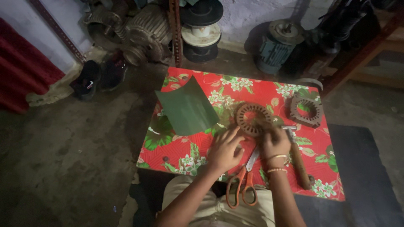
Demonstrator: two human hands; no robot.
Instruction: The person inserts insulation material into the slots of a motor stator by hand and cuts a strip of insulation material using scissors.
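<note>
1. Left hand: palm down, fingers spread and lightly curled, fingertips at the near-left edge of the round stator core. Looks like touch only, nothing clasped.
2. Right hand: knuckles up, fingers bent at the core's near-right edge. Bangles on the wrist. Can't tell if it pinches anything; fingertips hidden.
3. Round stator core: rusty slotted ring, lying flat on the red floral tabletop, just beyond both hands.
4. Orange-handled scissors: nearer than the core, between the two forearms, blades pointing toward the core, handles overhanging the table's near edge.
5. Hammer: right of the core, wooden handle running toward the near edge, metal head just beside the right hand.
6. Green sheet: left of the core, slightly curled, flat on the table.
7. Second, squarer stator core: right of the round one, well apart.
8. Electric motors and spools: on the floor beyond the core, past the table's far edge.
</note>
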